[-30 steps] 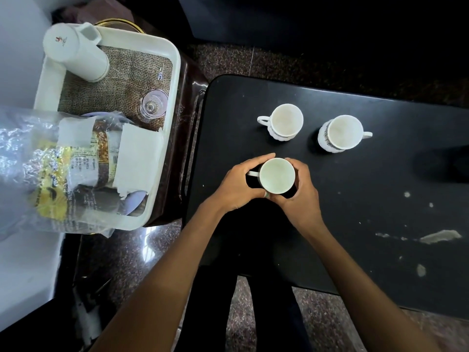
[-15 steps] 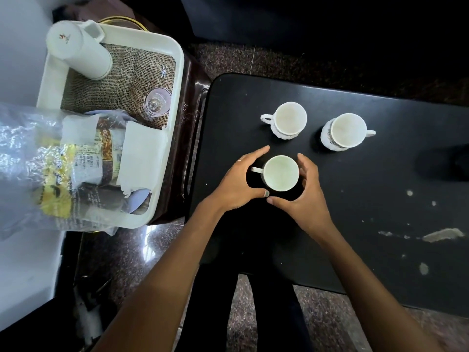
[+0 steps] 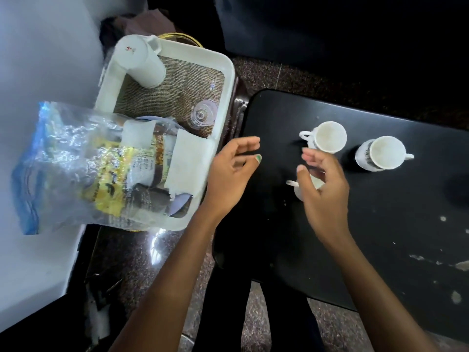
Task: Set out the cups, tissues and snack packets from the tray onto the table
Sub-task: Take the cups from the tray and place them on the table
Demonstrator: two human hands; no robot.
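Three white cups stand on the black table (image 3: 380, 237): one at the back (image 3: 330, 136), one to its right (image 3: 384, 153), and a third (image 3: 299, 190) mostly hidden under my right hand (image 3: 322, 189). That hand hovers over the third cup with loosely curled fingers and holds nothing. My left hand (image 3: 231, 174) is in the air at the table's left edge, beside the white tray (image 3: 225, 97), fingers relaxed and empty. In the tray lie folded tissues (image 3: 187, 163) and a clear bag of snack packets (image 3: 83, 163).
A white jug (image 3: 139, 63) and a small clear glass (image 3: 203, 115) also sit in the tray on a woven mat. The tray rests on a brown stand left of the table. White stains mark the table's right side. My dark legs are below the table edge.
Both hands have let go of the third cup, which stays on the table. My left hand has moved left toward the tray; my right hand has lifted above the cup. The camera has turned left.
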